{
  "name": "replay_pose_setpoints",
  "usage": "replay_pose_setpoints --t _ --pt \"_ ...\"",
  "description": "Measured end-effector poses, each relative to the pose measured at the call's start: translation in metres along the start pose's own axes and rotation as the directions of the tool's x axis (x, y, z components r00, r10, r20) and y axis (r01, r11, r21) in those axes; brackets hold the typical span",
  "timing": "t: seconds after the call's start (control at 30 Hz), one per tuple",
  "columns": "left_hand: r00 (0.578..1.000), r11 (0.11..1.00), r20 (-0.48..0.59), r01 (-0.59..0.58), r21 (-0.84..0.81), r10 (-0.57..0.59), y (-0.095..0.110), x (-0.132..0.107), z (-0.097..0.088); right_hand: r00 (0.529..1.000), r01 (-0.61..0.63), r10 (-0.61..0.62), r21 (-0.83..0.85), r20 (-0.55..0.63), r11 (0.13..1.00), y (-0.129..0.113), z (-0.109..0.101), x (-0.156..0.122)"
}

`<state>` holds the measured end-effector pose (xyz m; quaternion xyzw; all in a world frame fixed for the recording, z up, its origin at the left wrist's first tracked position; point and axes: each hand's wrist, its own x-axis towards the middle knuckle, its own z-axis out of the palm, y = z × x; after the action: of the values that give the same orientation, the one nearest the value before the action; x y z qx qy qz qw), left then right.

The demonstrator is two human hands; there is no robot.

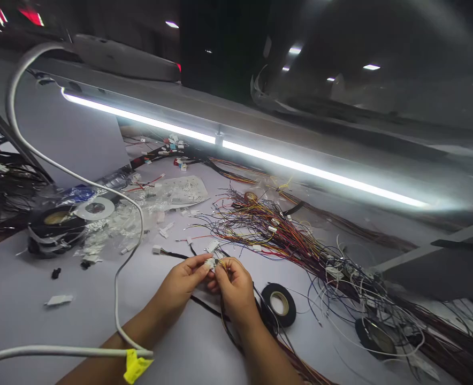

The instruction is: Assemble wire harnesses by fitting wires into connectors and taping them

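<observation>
Close together over the middle of the table, both my hands work at one small white connector (210,263). My left hand (182,280) pinches its housing between thumb and fingertips. The fingers of my right hand (234,283) are closed on thin wires (222,263) at the connector's right side; the exact wire ends are too small to make out. Just behind the fingertips lies another white multi-pin connector (212,246). A white connector on a black-sleeved cable (157,249) rests to the left. Dark wires run beneath my hands toward the front.
A black tape roll (279,305) lies right of my hands. A large bundle of loose wires (288,235) spreads across the right. Plastic bags (108,224) and another tape roll (55,227) stand left. A white cable (130,256) loops in front, below a light tube (320,174).
</observation>
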<state>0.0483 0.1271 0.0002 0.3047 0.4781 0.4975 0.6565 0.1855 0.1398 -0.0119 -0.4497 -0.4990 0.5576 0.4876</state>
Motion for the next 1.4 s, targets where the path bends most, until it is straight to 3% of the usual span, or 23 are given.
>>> replay_pose_setpoints --t 0.13,0.4,0.63,0.83,1.03,1.13,1.27,1.4 --pt "1.000 1.000 0.002 -0.011 0.024 0.011 -0.001 0.000 0.000 0.998 -0.056 0.056 0.000 0.022 0.998 0.002 -0.001 0.000" --pt "1.000 1.000 -0.025 -0.010 0.015 0.010 -0.002 -0.003 0.001 0.999 0.042 -0.043 -0.171 -0.003 0.984 -0.001 0.002 -0.002" --pt "1.000 0.999 0.014 -0.012 -0.038 0.012 -0.002 0.000 -0.003 0.998 0.010 -0.006 -0.059 0.065 0.998 0.000 -0.003 0.001" --pt "0.998 0.992 -0.063 -0.037 -0.119 0.029 0.006 -0.001 0.001 0.982 0.184 -0.189 -0.165 -0.015 0.969 -0.002 -0.009 0.004" --pt "0.998 0.997 -0.016 -0.066 -0.042 0.065 0.005 -0.001 0.002 0.961 0.276 -0.265 -0.250 0.079 0.928 -0.005 -0.009 0.004" --pt "0.995 0.993 -0.005 -0.098 0.060 0.099 0.000 0.001 -0.001 0.969 0.245 -0.231 -0.255 0.085 0.936 -0.005 -0.008 0.004" --pt "0.994 0.988 -0.022 -0.100 0.114 0.103 -0.003 0.002 -0.003 0.987 0.155 -0.159 -0.222 -0.002 0.963 -0.005 -0.010 0.005" --pt "0.997 0.997 -0.024 -0.078 0.011 0.078 -0.001 0.001 -0.002 0.991 0.126 -0.130 -0.193 -0.011 0.973 -0.005 -0.011 0.006"
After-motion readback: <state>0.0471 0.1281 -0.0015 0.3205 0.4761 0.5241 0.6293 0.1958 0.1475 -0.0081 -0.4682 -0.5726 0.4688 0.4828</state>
